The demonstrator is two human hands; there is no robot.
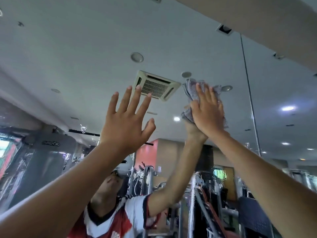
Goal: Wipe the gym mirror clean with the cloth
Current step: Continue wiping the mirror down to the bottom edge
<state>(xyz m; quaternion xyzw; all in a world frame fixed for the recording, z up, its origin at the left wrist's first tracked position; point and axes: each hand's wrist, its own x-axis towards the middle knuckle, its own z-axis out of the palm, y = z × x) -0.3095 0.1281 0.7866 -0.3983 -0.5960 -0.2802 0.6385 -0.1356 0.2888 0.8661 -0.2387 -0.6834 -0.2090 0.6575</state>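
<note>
High on the mirror, just right of the reflected ceiling vent, we press the grey cloth flat against the glass with our right hand, its fingers straight and close together over the fabric. Left of it our left hand is raised, fingers straight and spread apart, holding nothing; we cannot tell whether it touches the glass.

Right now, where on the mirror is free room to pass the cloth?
Free: the mirror above the left hand and the cloth, and the strip between the right hand, flat on the cloth, and the seam. Tight: the gap between left hand and cloth.
</note>
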